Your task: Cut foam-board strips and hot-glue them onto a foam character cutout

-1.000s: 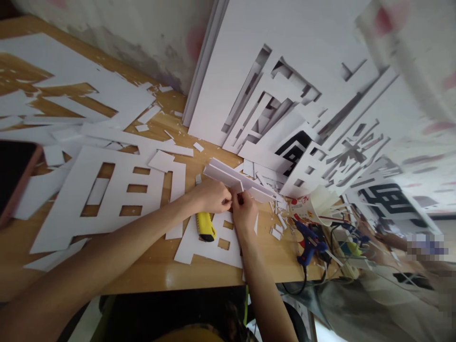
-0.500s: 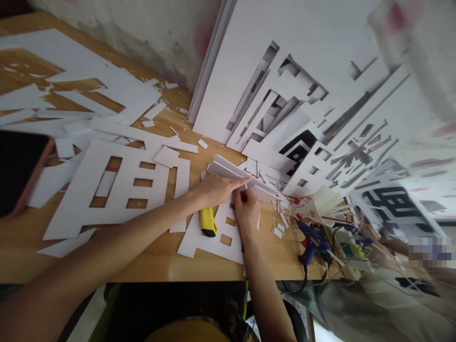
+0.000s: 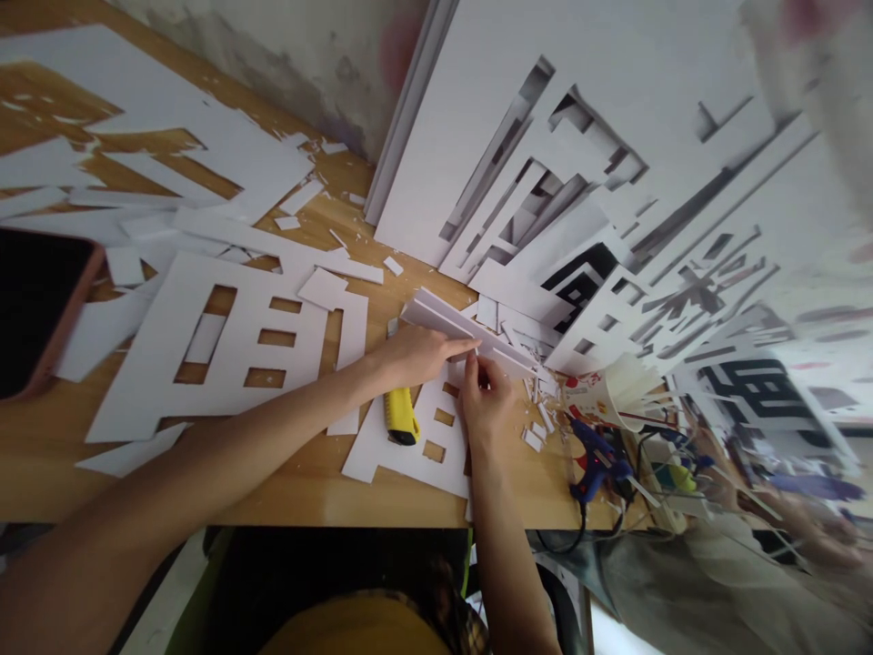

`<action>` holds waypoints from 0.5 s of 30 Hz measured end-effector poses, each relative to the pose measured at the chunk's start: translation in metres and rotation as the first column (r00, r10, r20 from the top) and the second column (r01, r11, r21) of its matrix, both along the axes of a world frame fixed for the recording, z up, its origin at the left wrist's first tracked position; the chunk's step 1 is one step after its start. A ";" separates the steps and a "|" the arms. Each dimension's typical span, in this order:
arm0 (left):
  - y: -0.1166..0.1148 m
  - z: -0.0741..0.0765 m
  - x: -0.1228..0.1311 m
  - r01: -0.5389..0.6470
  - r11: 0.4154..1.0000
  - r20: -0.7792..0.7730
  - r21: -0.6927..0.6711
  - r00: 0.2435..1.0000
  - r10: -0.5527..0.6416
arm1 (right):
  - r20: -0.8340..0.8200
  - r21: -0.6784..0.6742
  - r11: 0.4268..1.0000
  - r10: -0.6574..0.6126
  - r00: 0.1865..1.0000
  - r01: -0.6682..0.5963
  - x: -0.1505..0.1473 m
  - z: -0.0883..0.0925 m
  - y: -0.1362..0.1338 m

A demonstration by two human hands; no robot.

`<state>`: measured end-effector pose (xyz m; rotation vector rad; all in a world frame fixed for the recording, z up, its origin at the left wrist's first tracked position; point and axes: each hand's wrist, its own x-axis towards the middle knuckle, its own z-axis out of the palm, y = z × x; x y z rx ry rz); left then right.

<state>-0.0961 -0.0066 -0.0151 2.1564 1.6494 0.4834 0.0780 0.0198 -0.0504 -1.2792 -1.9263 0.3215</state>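
A long white foam-board strip piece with an angled, trough-like shape lies slantwise before me. My left hand grips its near side, index finger stretched along it; the other fingers are mostly hidden. My right hand is closed in a pinch at the same edge, by the left fingertip. Whatever sits between the right fingertips is too small to make out. Below the left wrist, a yellow utility knife rests on a white cut-out board with rectangular holes. Part of that board is covered by my right hand.
Larger cut-out boards lean on the wall. Left lie another cut-out board, scraps and a phone. To the right are a paper cup, a blue glue gun with cables, and another person's hand.
My right hand has shifted slightly right along the strip, its pinch still near the left fingertip. My left hand stays almost in place. The view has tilted a little.
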 end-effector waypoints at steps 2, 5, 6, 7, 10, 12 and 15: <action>0.001 -0.003 0.000 -0.001 1.000 0.017 0.021 1.000 0.001 | 0.016 0.026 1.000 -0.007 1.000 0.007 -0.001 -0.001 0.000; 0.001 -0.006 0.000 -0.012 0.999 0.052 0.031 0.999 0.011 | 0.046 0.040 0.999 -0.009 0.999 0.007 -0.002 -0.001 0.001; 0.001 -0.007 0.000 -0.016 0.999 0.061 0.030 0.998 0.014 | 0.053 0.042 0.999 -0.004 0.999 0.002 -0.002 -0.001 0.001; 0.001 -0.007 0.000 -0.019 0.999 0.067 0.029 0.998 0.017 | 0.057 0.045 0.999 0.001 0.998 -0.004 -0.002 -0.001 0.001; 0.001 -0.008 0.000 -0.021 0.999 0.064 0.028 0.998 0.019 | 0.054 0.041 0.999 0.014 0.998 -0.017 -0.001 -0.003 0.001; 0.001 -0.008 0.000 -0.023 0.999 0.063 0.033 0.998 0.021 | 0.045 0.028 0.999 0.028 0.999 -0.029 0.000 -0.003 0.000; 0.001 -0.007 0.000 -0.027 0.999 0.070 0.029 0.997 0.025 | 0.043 -0.002 0.999 0.038 0.998 -0.038 0.000 -0.004 -0.001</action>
